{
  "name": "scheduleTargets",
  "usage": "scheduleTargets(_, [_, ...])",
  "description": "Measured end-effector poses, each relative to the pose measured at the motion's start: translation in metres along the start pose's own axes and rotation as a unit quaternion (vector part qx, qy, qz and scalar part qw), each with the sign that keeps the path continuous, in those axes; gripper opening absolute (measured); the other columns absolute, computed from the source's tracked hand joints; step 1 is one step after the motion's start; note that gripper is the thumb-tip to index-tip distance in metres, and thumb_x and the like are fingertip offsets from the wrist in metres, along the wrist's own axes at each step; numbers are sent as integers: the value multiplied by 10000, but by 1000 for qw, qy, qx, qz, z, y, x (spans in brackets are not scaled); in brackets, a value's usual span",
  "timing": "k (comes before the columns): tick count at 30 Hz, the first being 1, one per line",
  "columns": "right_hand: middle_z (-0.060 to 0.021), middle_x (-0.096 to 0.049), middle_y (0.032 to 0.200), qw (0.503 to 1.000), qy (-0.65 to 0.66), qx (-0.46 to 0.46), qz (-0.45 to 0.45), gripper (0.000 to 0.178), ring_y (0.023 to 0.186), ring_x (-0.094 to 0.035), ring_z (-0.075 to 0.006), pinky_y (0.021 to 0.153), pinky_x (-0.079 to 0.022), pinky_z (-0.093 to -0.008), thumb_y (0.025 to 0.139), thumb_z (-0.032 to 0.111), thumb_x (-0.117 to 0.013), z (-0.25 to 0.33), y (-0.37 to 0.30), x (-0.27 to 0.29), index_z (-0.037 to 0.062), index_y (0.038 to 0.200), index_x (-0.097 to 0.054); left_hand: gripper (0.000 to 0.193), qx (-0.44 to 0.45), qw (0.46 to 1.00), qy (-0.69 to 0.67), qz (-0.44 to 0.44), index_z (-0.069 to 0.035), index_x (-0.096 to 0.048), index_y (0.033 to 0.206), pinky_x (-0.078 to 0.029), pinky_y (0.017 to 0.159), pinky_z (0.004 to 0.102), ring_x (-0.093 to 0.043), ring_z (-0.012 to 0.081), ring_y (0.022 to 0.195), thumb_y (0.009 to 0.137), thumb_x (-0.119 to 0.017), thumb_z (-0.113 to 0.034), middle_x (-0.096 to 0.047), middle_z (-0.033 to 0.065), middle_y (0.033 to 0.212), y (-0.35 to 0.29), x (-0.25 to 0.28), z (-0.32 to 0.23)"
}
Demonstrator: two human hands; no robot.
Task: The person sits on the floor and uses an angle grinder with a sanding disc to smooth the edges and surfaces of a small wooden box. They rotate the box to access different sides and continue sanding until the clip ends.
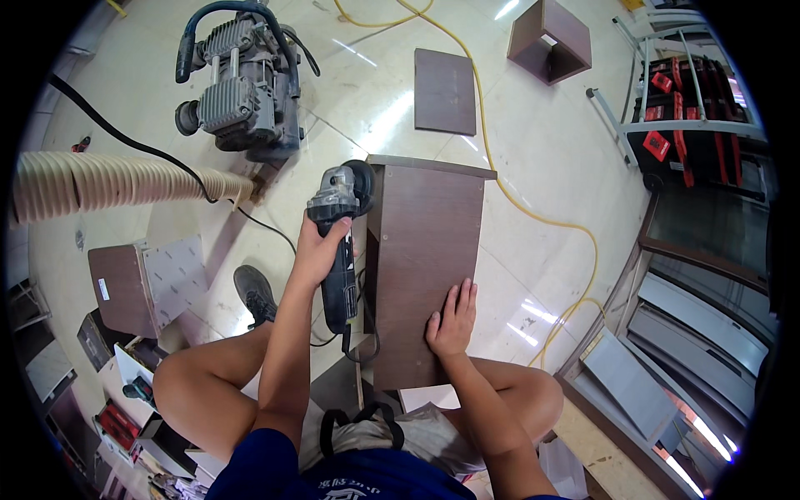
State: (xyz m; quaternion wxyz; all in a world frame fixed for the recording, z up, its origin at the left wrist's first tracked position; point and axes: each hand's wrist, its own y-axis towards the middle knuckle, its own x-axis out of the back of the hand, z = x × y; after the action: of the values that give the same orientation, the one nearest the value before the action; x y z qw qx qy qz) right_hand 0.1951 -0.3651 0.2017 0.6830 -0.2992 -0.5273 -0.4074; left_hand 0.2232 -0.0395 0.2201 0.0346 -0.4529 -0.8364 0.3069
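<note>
My left hand (321, 247) is wrapped round the black body of an angle grinder (340, 279). The grinder's grey head points away from me, and its dark round disc (362, 185) is at the far left corner of a brown wooden box (429, 250). Whether the disc touches the wood I cannot tell. The box lies lengthwise in front of me, with a panel (433, 165) across its far end that sticks out at both sides. My right hand (454, 321) rests flat on the top face of the box, fingers spread, near its right edge.
A grey air compressor (237, 92) and a ribbed beige hose (108, 187) are at the left. Farther off lie a brown board (445, 92) and a small open box (550, 42). A yellow hose (542, 218) crosses the floor. Panels (629, 383) are stacked at right.
</note>
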Motion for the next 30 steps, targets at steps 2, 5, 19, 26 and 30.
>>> scheduleTargets(2, [-337,-311,1548,1000,2,7,-2,652,1424,-295,-543,1152,-291,-588,849,216,-541,1,-3,0,-104,1409,-442,338,-11,1000,12,-8,-41,-502,1154,-543,503,327,-648,187,568,930,-695,-204,-629,97,744,4,4,6])
scheduleTargets(5, [-338,-307,1549,1000,3,10,-8,648,1424,-293,-543,1153,-291,-586,853,206,-530,0,0,-2,-105,1414,-436,415,25,999,-24,2,-26,-434,1193,-563,528,328,-649,186,580,922,-702,-189,-619,100,804,25,13,-1])
scheduleTargets(19, [-325,-268,1576,1000,-11,15,2,669,1446,-252,-540,1173,-251,-582,873,207,-505,1,-2,-5,-92,1457,-381,455,70,988,-132,32,-53,-435,1210,-570,554,345,-675,220,613,916,-711,-263,-658,148,806,10,28,5])
scheduleTargets(26, [-334,-272,1571,1000,-12,19,1,663,1440,-258,-547,1169,-251,-591,881,207,-498,0,-2,-6,-96,1457,-378,426,77,989,-119,45,-37,-426,1194,-558,555,344,-677,220,629,935,-683,-258,-662,149,830,9,14,1])
scheduleTargets(30, [-336,-276,1568,1000,-8,21,-3,658,1435,-266,-551,1167,-255,-593,878,205,-499,-1,-2,-8,-99,1450,-385,420,63,987,-130,67,-34,-427,1189,-564,561,347,-679,222,633,937,-680,-256,-660,147,822,20,11,5])
